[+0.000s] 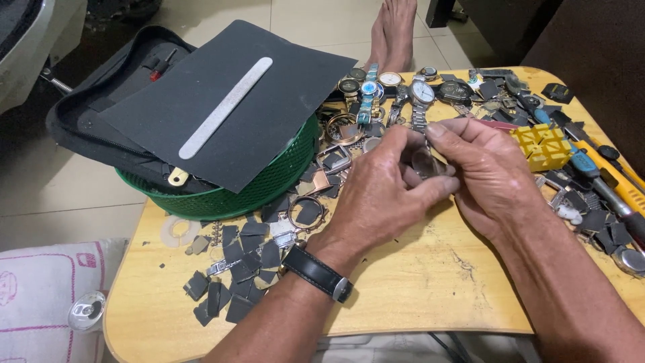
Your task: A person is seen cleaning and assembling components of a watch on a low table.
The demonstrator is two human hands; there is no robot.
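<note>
Left hand (pixel 379 191), black-strapped wristwatch (pixel 319 272) at the wrist: fingers curled shut on a small round watch case (pixel 424 163). Right hand (pixel 484 171): fingertips pinched on the same case, held just above the wooden surface (pixel 410 282). Adjacent: loose watches (pixel 403 87), dark sandpaper scraps (pixel 235 269), green basket (pixel 269 181). Risk: a slipped pinch likely loses the case among the clutter.

- The scene is being lit evenly and brightly from above.
- Soft shadows are being cast beneath the hands (pixel 430 178).
- Edges are being slightly stretched.
</note>
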